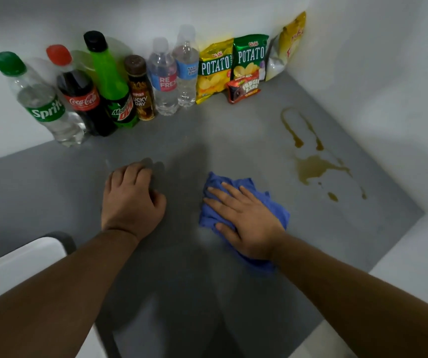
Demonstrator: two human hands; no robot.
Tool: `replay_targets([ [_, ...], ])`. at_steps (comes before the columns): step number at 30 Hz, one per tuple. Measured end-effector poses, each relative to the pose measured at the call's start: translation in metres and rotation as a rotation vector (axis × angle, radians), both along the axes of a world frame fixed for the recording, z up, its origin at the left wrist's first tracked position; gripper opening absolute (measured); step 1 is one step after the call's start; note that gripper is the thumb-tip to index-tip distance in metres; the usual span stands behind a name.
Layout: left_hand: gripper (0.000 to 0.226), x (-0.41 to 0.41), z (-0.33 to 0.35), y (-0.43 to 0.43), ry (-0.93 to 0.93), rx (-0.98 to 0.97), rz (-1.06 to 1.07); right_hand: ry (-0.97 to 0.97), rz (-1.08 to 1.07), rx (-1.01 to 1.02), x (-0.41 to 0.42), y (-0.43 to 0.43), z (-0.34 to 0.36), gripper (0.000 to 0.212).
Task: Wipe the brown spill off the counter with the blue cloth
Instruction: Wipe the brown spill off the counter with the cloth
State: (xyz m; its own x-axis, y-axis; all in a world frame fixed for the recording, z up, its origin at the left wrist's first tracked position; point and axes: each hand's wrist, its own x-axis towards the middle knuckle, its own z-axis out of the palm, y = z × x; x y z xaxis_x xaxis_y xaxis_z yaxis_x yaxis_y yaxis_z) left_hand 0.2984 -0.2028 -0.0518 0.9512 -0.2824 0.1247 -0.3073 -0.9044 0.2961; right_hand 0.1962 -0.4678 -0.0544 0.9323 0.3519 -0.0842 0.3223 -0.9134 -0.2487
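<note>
- Brown spill [313,169] lies on the grey surface [233,130] at about 2 o'clock from the blue cloth [233,182], apart from it. A thin looped trail runs on toward 12 o'clock, and small droplets sit off its 5 o'clock side.
- A single flat pass could smear the liquid wider rather than lift it, because the cloth is bunched and only part of it would meet the puddle. The thin trail and the stray droplets are easy to miss.
- A push toward 12 o'clock could drive liquid toward the Fudgee Barr pack [243,90] and the Oishi potato chip bags [233,65] that stand against the wall. A wide sweep might also knock them over.
- The cloth could slide out from under the palm, since nothing grips it.
- The right hand [246,218] lies flat on the cloth, fingers straight and spread, pressing it to the surface without clutching it.
- The left hand [130,202] rests on the surface at 9 o'clock from the cloth, well apart, with its fingers curled under and holding nothing.
</note>
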Motion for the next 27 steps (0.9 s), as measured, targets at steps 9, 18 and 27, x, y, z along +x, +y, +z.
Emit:
replay_targets([
  [9, 0.056, -0.001, 0.001, -0.002, -0.002, 0.019, -0.034, -0.004, -0.446, -0.004, 0.008, -0.014, 0.003, 0.057],
  [18, 0.061, -0.002, 0.007, -0.008, -0.035, 0.033, -0.164, 0.022, -0.153, -0.005, -0.104, -0.061, -0.004, 0.056],
  [27, 0.054, -0.042, 0.015, -0.081, -0.040, -0.106, -0.529, 0.024, -0.789, -0.035, -0.074, -0.042, -0.006, 0.061],
])
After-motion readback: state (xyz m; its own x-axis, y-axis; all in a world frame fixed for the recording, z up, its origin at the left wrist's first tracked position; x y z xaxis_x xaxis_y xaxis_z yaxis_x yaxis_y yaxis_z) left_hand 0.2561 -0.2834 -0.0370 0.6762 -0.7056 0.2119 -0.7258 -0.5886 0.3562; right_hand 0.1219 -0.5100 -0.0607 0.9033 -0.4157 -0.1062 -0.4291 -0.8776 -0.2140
